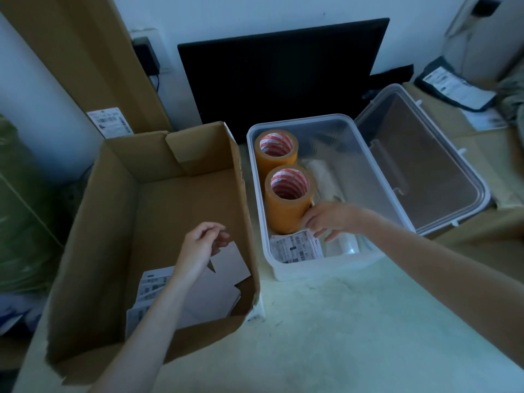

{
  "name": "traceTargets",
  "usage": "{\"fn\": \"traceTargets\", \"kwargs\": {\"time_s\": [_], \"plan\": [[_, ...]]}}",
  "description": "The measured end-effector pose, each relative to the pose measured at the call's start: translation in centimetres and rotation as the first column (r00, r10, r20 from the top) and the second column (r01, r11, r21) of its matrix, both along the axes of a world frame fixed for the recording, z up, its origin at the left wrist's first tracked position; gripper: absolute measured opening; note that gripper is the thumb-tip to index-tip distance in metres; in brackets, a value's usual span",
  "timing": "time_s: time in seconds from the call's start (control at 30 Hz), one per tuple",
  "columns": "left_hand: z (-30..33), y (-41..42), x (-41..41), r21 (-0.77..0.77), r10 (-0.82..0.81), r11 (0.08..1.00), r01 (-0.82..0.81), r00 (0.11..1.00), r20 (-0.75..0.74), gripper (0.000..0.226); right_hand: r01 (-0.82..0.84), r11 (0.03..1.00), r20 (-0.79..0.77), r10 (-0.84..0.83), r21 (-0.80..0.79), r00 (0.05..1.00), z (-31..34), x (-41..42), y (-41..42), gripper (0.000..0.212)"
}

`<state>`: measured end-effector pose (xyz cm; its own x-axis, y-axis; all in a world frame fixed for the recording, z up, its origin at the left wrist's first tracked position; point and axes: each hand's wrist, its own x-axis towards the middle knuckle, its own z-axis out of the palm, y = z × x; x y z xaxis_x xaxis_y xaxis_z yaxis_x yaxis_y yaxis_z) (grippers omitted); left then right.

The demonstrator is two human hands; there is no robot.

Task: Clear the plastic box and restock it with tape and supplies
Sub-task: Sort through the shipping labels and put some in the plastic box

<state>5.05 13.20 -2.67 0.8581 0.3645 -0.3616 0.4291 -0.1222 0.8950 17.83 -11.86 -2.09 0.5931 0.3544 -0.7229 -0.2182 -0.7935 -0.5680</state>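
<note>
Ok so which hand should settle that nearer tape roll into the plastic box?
Probably the right hand: it is already inside the plastic box, fingers at the nearer tape roll. The left hand hangs over the cardboard box, holding nothing.

The plastic box (394, 211) is clear, smooth plastic. The tape rolls (287, 199) look glossy amber, and the cardboard box (158, 211) is matt brown card holding paper labels (150, 287).
</note>
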Motion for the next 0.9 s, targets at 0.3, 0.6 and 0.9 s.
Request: {"fn": "traceTargets", "kwargs": {"time_s": [0.3, 0.6, 0.9], "plan": [[-4.6, 3.1, 1.1, 0.414, -0.183, 0.872, 0.262, 0.958, -0.221, 0.035, 0.180, 0.890, 0.124, -0.252, 0.419, 0.960, 5.3, -3.0, 0.7, 0.016], [-8.9, 2.4, 2.3, 0.566, -0.240, 0.555, 0.610, 0.769, -0.593, 0.077, 0.113, 0.805, 0.156, -0.247, 0.583, 0.956, 6.4, -8.3, 6.6, 0.014], [-9.9, 3.4, 2.4, 0.504, -0.239, 0.615, 0.606, 0.753, -0.613, 0.064, 0.183, 0.757, 0.177, -0.368, 0.627, 0.913, 6.0, -10.6, 7.9, 0.017]]}}
